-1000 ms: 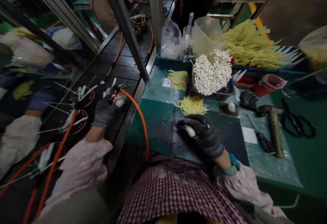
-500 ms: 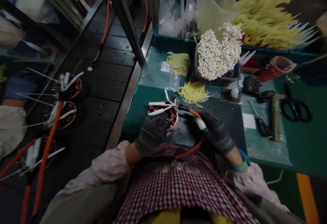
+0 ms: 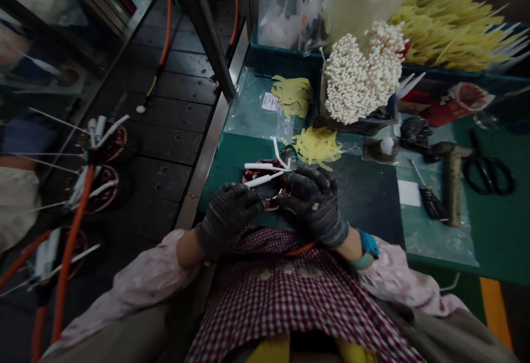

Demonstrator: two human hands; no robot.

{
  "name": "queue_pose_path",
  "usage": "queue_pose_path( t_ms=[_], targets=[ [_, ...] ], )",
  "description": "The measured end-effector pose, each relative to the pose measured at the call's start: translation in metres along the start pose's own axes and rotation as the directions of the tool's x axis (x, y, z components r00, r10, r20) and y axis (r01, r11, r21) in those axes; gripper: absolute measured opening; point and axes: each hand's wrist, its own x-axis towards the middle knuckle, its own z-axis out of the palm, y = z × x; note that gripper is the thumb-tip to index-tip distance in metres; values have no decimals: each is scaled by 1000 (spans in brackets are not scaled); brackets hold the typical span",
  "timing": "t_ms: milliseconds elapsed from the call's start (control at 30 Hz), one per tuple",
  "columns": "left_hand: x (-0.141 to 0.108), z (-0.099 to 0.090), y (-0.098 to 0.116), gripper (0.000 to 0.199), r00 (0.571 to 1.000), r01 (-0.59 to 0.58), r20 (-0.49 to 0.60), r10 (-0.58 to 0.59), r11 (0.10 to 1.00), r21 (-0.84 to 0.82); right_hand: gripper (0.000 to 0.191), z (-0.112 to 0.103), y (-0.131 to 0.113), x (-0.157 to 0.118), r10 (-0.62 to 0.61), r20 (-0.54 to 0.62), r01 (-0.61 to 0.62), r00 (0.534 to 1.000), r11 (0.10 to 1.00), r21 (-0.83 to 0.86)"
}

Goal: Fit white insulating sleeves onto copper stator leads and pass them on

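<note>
A round copper-wound coil (image 3: 274,203) with white sleeves (image 3: 265,178) over its leads lies on the green table in front of me. My left hand (image 3: 232,211), in a dark glove, is at the coil's lower left edge, its fingers bent around the rim. On the right side, my right hand (image 3: 317,203), also gloved, closes over the coil's edge and the spot where the leads meet the cable. Part of the orange cable (image 3: 301,249) shows below my right wrist. Just behind the coil is a pile of yellow strips (image 3: 317,147).
White-tipped pieces (image 3: 358,84) fill a dark box at the back. A screwdriver (image 3: 430,200), a hammer (image 3: 454,186) and black scissors (image 3: 488,170) lie at right. More coils (image 3: 93,189) stand on the left conveyor, near another person's gloved hand (image 3: 28,134).
My right hand has moved left from the orange cable and its white sleeve to the coil. My left hand has shifted slightly left and down along the coil's edge.
</note>
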Motion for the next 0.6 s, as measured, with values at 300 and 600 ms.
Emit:
queue_pose_path(
  t_ms=[300,600],
  targets=[
    [37,-51,-25,32,896,-308,-319,308,950,54,38,-26,3,-41,409,-176,-351,895,891,288],
    [109,-34,-16,28,922,-261,-299,248,965,-2,40,-56,4,-35,177,-212,-150,961,979,140]
  ],
)
